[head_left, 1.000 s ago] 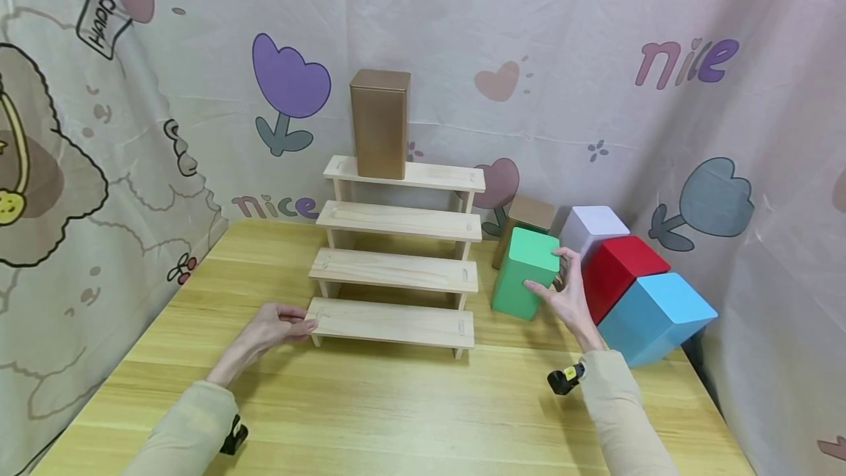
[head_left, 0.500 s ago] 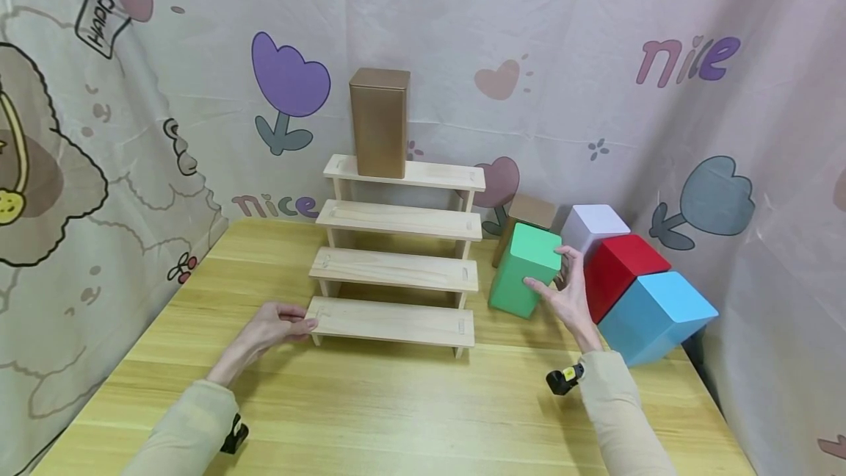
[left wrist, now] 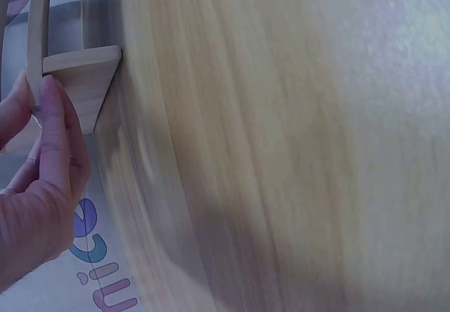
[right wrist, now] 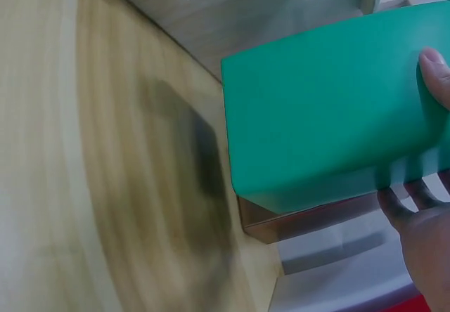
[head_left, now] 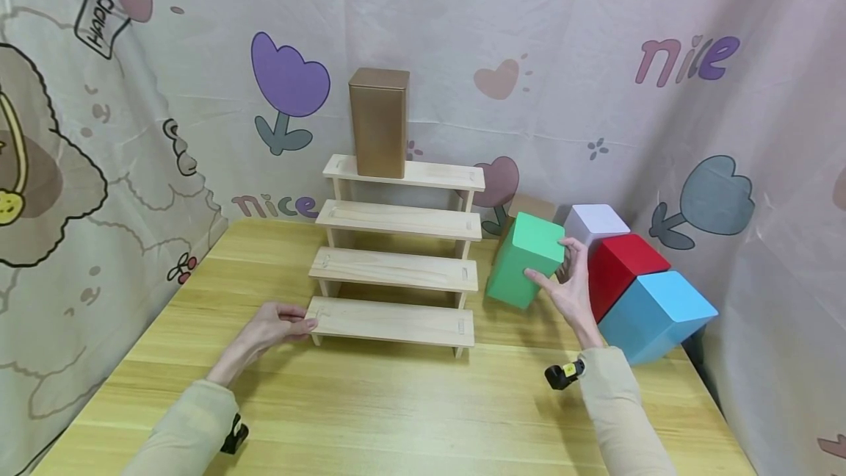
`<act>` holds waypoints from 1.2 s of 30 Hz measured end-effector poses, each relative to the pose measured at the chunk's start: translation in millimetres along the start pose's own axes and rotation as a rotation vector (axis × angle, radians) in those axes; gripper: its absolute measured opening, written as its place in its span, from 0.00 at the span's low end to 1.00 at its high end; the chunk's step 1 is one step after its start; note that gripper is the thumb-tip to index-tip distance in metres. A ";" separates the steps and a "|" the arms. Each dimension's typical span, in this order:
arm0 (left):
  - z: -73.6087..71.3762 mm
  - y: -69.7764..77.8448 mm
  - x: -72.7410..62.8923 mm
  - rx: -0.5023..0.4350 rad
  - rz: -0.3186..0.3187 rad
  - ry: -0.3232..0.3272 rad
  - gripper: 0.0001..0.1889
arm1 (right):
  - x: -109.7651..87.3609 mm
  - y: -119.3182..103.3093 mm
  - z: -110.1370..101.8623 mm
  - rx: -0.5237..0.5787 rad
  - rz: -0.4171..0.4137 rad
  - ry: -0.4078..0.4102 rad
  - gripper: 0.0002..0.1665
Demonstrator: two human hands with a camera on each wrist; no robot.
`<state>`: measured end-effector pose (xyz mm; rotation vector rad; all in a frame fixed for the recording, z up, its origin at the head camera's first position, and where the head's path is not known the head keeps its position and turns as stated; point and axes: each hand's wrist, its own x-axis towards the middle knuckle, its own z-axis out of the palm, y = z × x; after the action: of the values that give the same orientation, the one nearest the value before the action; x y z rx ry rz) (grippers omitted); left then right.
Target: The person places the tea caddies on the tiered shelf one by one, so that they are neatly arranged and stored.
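From head only: green box's top

brown box partly behind green box, sleeves cropped

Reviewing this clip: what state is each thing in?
Green rectangular box: tilted, gripped by right hand.
Pale wooden four-step rack: upright, lowest step pinched by left hand.
Tall brown rectangular box: upright on the top step.
Second brown rectangular box: partly hidden behind green box.
White rectangular box: partly hidden.
Red rectangular box: partly hidden, unheld.
Blue rectangular box: unheld.
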<state>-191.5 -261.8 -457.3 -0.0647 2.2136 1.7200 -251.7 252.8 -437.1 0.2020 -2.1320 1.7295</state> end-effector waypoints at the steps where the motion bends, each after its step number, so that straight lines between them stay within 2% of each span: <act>1: 0.1 0.0 0.0 0.000 0.000 0.000 0.26 | 0.8 -1.2 -0.1 0.000 0.000 0.004 0.47; 36: 1.1 2.5 -1.3 0.017 -0.010 0.006 0.26 | 25.6 -55.0 -4.9 0.132 -0.120 0.012 0.44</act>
<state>-190.6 -260.4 -454.8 -0.0767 2.2282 1.6974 -255.1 248.1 -376.5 0.3480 -1.9560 1.7973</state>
